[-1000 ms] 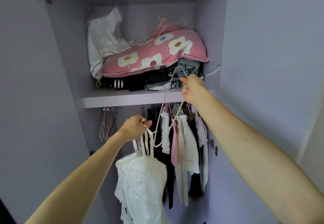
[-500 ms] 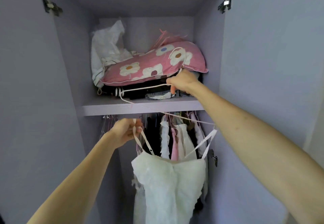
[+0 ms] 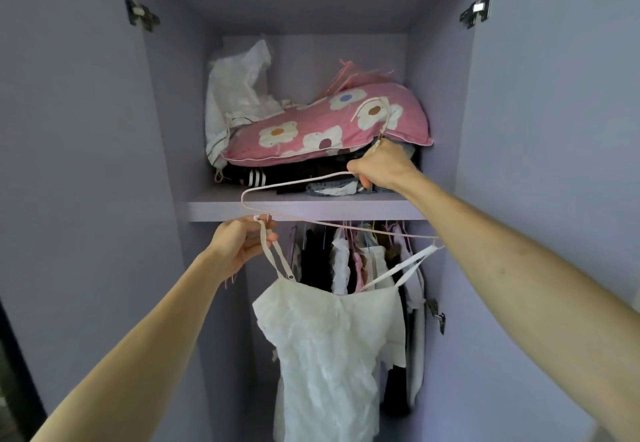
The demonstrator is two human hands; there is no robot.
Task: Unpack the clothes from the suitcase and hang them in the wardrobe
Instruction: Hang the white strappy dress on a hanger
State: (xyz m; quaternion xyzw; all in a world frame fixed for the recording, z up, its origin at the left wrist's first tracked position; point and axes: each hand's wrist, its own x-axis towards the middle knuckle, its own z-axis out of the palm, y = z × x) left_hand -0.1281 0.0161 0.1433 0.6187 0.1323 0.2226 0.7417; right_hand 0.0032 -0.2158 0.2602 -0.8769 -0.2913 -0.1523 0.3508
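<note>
Pretty much mid-job here. The white strappy top (image 3: 322, 355) is nearly on its pink wire hanger (image 3: 298, 182) but not hung up yet. It dangles in front of the open wardrobe (image 3: 166, 164), just below the shelf (image 3: 301, 211). The right strap (image 3: 405, 268) is already looped over the hanger's right end. The left hand (image 3: 239, 244) pinches the left strap (image 3: 273, 254) right against the hanger's lower wire, so that side doesn't look seated yet. The right hand (image 3: 381, 168) is curled round the hanger's neck just under the hook, holding it up in front of the flowery pink pillow (image 3: 311, 130). Plenty of clothes (image 3: 346, 261) already hang below the shelf. The suitcase isn't in view, so there's no telling how much is left in it.

Compared with a second ago, the hanger has swung from dangling steeply to roughly level, and the top has gone from bunched under the left hand to spread out. Since half a second ago the left hand has lifted its strap up to the wire.
</note>
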